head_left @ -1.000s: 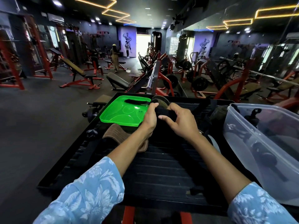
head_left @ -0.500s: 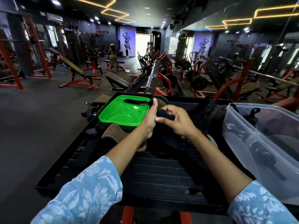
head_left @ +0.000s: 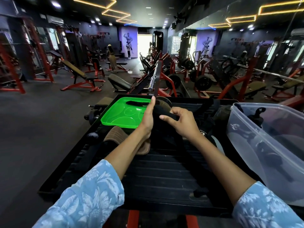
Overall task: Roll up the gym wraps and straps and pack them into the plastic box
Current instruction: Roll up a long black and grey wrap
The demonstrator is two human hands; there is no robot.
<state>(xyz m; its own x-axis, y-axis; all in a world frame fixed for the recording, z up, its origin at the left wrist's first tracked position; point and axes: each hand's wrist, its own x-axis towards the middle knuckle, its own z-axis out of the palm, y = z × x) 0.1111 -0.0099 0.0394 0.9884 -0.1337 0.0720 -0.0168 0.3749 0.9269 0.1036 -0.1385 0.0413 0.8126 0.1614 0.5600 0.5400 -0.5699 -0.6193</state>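
A black strap (head_left: 166, 115) runs between my two hands above the black ribbed platform (head_left: 164, 175), and its loose tail trails down toward me. My right hand (head_left: 182, 122) pinches the rolled end of the strap with curled fingers. My left hand (head_left: 148, 116) stands edge-on with straight fingers pressed against the strap's left side. The clear plastic box (head_left: 269, 145) sits at the right with dark straps inside. An olive rolled wrap (head_left: 164, 102) lies just behind my hands.
The green lid (head_left: 121, 114) lies at the platform's far left with a black strap (head_left: 136, 102) on it. A brown ribbed wrap (head_left: 118, 135) lies under my left forearm. More black straps (head_left: 205, 111) are heaped near the box. Benches and racks fill the gym behind.
My left hand has straightened and lifted its fingers beside the strap. My right hand has shifted slightly left and keeps its pinch on the roll.
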